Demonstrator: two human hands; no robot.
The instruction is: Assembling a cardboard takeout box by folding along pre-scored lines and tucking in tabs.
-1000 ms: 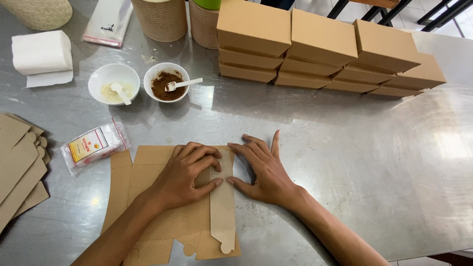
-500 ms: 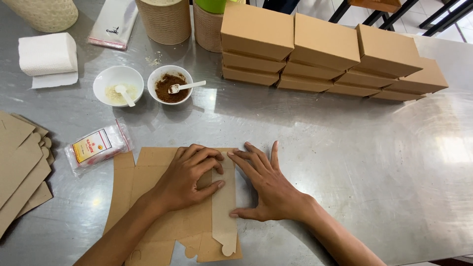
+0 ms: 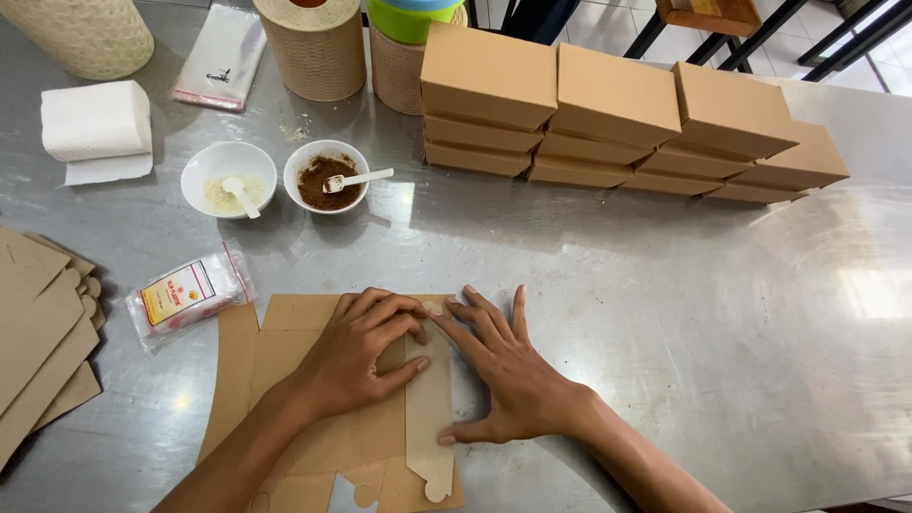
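A brushed steel table (image 3: 665, 313) is filling nearly the whole view, and light is glaring off its right side in a pale patch. Beyond the table's far edge, white floor tiles (image 3: 608, 24) are showing, with dark metal furniture legs (image 3: 807, 28) and a wooden seat (image 3: 708, 11) standing on them.

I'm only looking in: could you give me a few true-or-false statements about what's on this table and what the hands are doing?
1. Both hands, left hand and right hand, press flat on the brown cardboard sheet. True.
2. The finished cardboard boxes are scattered singly. False: they stand stacked in a row.
3. The two white bowls each hold a spoon. True.
4. The small packet lies right of the hands. False: it lies to their left.
5. The table is wooden. False: it is shiny metal.
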